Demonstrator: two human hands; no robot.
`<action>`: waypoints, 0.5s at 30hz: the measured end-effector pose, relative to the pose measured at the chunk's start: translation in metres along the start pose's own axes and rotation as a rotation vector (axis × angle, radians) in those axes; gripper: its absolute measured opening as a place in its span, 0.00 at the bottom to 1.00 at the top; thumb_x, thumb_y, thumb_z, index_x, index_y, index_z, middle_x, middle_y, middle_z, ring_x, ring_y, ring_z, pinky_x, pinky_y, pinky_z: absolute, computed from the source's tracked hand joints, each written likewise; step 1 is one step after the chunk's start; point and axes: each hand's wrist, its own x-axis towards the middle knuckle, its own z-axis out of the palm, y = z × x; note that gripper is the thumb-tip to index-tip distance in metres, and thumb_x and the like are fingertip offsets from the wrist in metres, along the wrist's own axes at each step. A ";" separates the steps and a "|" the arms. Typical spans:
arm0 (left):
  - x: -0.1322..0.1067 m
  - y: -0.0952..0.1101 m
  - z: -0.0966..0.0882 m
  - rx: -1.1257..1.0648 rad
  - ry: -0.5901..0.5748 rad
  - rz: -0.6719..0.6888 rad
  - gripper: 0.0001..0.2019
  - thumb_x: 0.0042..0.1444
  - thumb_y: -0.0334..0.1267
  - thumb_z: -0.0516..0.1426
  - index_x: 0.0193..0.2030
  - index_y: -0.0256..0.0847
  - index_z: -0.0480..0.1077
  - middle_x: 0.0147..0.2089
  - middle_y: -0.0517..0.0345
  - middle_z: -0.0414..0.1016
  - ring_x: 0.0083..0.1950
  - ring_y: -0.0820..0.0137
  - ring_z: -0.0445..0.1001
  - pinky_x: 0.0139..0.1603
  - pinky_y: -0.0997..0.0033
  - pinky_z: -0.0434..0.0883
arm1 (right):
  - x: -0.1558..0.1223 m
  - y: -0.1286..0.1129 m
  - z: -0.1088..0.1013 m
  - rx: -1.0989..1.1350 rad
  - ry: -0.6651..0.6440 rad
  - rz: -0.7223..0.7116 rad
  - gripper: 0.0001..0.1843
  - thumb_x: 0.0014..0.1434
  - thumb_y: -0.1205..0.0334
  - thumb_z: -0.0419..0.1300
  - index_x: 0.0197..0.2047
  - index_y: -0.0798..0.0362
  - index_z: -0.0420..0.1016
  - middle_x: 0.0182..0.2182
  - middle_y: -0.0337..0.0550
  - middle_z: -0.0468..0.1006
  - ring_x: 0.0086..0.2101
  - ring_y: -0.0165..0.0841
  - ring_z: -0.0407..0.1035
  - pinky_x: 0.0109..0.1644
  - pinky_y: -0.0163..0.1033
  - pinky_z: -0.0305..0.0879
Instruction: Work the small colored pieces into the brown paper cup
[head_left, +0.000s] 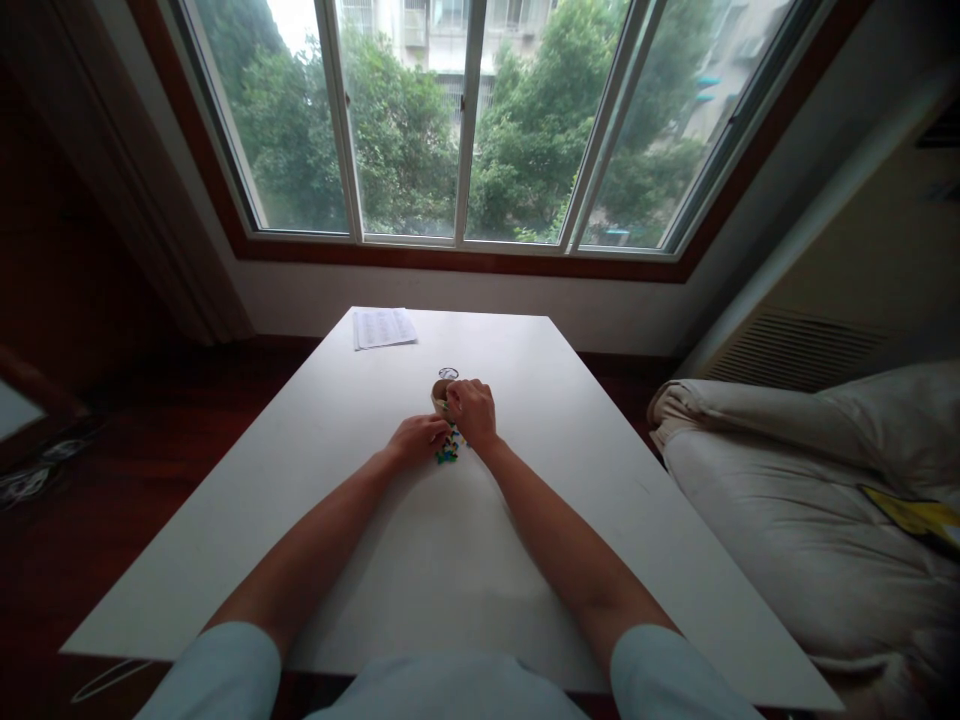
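A small brown cup-like container (437, 393) stands on the white table, its dark mouth facing up. My right hand (474, 408) is at the container's right side, fingers curled together at its rim; whatever they pinch is hidden. Just in front lies a small pile of colourful little pieces (448, 453), green, blue, yellow and white, too small to name. My left hand (417, 441) rests beside the pile, below the container, with its fingers bent and drawn together at the pieces. What sits between those fingertips is too small to make out.
Behind the container lies a round clear item with a dark rim (448, 373). Printed sheets of paper (384, 328) lie at the table's (600, 520) far left corner. A padded pale sofa (795, 500) stands to the right, and a wide window (465, 130) is ahead.
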 end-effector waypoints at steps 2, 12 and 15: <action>0.000 0.000 0.001 -0.010 0.001 -0.002 0.11 0.64 0.37 0.54 0.39 0.41 0.78 0.41 0.45 0.79 0.38 0.63 0.77 0.39 0.61 0.70 | -0.001 0.001 0.000 -0.026 0.000 -0.012 0.13 0.71 0.61 0.49 0.45 0.51 0.75 0.43 0.51 0.78 0.50 0.42 0.65 0.59 0.46 0.55; -0.002 -0.001 -0.001 -0.020 0.017 0.001 0.11 0.65 0.37 0.54 0.39 0.41 0.79 0.41 0.45 0.80 0.37 0.63 0.77 0.39 0.60 0.70 | -0.005 0.011 0.004 -0.056 -0.025 -0.017 0.15 0.70 0.59 0.51 0.53 0.51 0.74 0.53 0.52 0.72 0.55 0.44 0.61 0.62 0.47 0.55; -0.001 0.000 -0.001 -0.011 0.024 0.003 0.10 0.64 0.35 0.54 0.40 0.42 0.79 0.41 0.46 0.80 0.37 0.63 0.77 0.39 0.61 0.69 | -0.007 0.018 0.009 -0.034 0.029 0.018 0.15 0.70 0.59 0.50 0.52 0.52 0.75 0.54 0.53 0.70 0.55 0.43 0.61 0.62 0.47 0.57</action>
